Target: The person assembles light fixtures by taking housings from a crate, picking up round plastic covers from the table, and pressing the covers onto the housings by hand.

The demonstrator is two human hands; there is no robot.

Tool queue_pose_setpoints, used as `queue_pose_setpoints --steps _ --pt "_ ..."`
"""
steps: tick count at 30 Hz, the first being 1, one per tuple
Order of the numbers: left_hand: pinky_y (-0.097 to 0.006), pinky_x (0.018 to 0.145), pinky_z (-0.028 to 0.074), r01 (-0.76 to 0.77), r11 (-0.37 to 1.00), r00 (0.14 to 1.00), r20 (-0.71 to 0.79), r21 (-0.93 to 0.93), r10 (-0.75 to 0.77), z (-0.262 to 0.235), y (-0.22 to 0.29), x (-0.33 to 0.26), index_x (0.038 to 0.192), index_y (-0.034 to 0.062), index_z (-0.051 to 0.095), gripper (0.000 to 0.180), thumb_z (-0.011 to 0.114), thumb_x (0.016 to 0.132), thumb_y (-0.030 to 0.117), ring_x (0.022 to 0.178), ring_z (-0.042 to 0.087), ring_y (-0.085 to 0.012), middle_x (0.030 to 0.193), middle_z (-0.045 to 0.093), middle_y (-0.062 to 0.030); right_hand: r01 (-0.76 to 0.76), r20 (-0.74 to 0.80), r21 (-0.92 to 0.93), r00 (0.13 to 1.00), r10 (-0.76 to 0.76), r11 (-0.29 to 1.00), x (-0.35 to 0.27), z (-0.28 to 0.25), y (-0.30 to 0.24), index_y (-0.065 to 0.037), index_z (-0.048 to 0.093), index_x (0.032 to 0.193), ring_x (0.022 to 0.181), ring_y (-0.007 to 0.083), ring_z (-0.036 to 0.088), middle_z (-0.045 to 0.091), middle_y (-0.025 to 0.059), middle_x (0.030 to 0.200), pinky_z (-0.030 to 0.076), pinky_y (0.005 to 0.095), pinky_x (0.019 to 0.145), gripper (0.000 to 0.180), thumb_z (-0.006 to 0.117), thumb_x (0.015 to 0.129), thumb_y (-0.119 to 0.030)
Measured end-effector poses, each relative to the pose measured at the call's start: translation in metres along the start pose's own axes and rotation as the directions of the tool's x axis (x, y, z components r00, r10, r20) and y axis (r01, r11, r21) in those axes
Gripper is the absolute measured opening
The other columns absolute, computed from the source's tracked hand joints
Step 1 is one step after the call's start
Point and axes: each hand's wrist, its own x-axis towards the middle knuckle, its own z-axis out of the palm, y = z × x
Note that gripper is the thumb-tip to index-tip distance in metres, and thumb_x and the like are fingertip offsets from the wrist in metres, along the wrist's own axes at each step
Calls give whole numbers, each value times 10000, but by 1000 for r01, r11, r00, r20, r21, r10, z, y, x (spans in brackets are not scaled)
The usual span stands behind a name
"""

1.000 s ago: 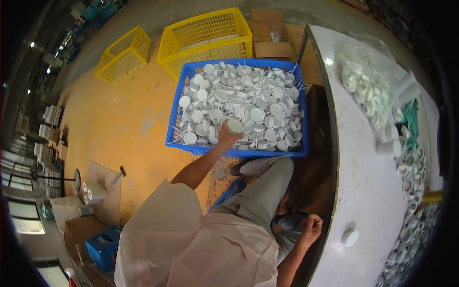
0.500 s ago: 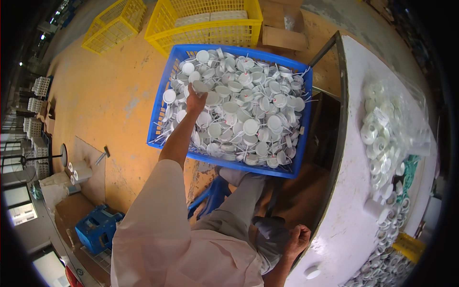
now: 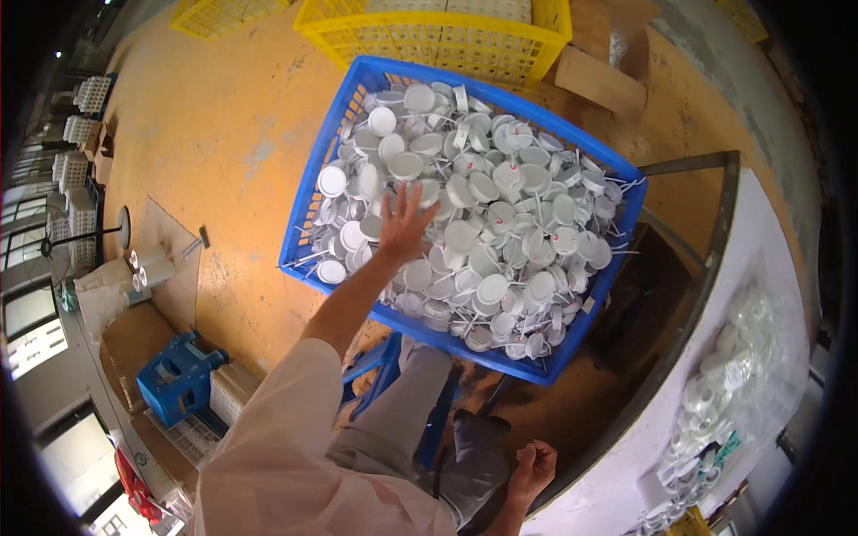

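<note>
A blue plastic basket [image 3: 315,152] is heaped with round white discs [image 3: 491,288], many with thin white leads sticking out. A few show small red spots. My left hand [image 3: 407,223] reaches over the left-middle part of the heap, fingers spread, palm down. It holds nothing that I can see, and whether the fingertips touch the discs I cannot tell. My right hand [image 3: 534,469] is low by the white table's edge, beside my knee. Its fingers are curled together, and anything between them is hidden.
A white-topped table [image 3: 617,464] runs along my right, bearing a clear plastic bag [image 3: 737,348] of white ring-shaped parts. Beyond the basket stand a yellow crate [image 3: 438,45] and a cardboard box [image 3: 601,80]. A blue stool [image 3: 380,366] is by my legs; a blue case [image 3: 179,380] stands left.
My left hand has shifted right and nearer across the heap, and its fingers have opened from around a disc. The right hand stays curled. The whole view has turned and shifted.
</note>
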Motion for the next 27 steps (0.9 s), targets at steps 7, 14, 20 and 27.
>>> queue_pose_setpoints --steps 7,14,20,27 --pt "-640 1037 231 69 984 991 125 -166 -48 1 -46 47 1221 264 583 856 884 425 347 1375 150 -435 1512 137 -147 -56 80 -13 995 57 998 29 37 -10 -10 571 924 610 88 541 579 33 687 457 216 597 122 610 867 -110" --pt "-574 1060 270 -26 990 990 136 -140 46 6 -86 109 1187 226 618 826 891 415 338 1366 163 -463 1543 79 -95 591 281 -235 801 -529 771 135 101 -36 28 537 1114 914 260 563 559 148 971 462 363 793 439 734 741 -93" --pt "-585 1060 252 3 995 990 138 -95 10 20 -112 150 1293 252 514 931 875 438 322 1338 220 -484 1535 93 -170 792 324 -229 610 -723 566 192 225 -82 -57 455 1315 1284 440 298 328 210 1387 306 557 1016 812 803 596 -198" --pt "-544 1082 238 11 1000 971 240 -27 -4 -6 -101 158 1383 245 396 1032 874 470 293 1345 231 -470 1534 64 -204 672 306 -537 719 -624 510 241 306 -93 -248 498 1288 1352 438 205 301 163 1434 188 657 1032 747 789 602 -295"
